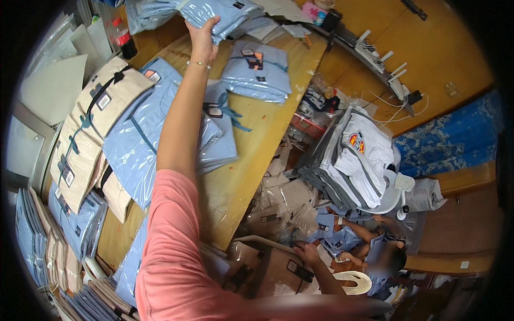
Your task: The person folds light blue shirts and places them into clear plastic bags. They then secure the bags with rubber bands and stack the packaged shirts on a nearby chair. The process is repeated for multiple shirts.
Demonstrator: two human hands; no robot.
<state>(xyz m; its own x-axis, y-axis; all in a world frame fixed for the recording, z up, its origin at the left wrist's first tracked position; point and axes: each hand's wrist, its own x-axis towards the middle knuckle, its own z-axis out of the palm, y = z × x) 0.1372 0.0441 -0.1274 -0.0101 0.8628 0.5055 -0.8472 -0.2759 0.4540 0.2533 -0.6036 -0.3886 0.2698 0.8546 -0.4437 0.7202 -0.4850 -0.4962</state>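
Note:
My left hand (201, 43), with a beaded bracelet at the wrist, reaches to the far end of the wooden table (227, 200). Its fingers are closed on a bagged, folded light-blue garment (219, 13). Low in the view, right of the table edge, my right hand (307, 253) is closed at the edge of a bagged beige garment (278, 270) with a dark label; its fingertips are partly hidden. Beneath my left arm lie more blue packs (139, 125), some with teal ribbons. Another blue pack (256, 72) rests right of my left wrist.
Beige packs (110, 93) lie along the table's left side, with upright stacks (32, 235) beyond. A cola bottle (124, 38) stands at the back left. Right of the table are piled white and grey shirts (358, 155) and a person (383, 257) seated low among blue packs.

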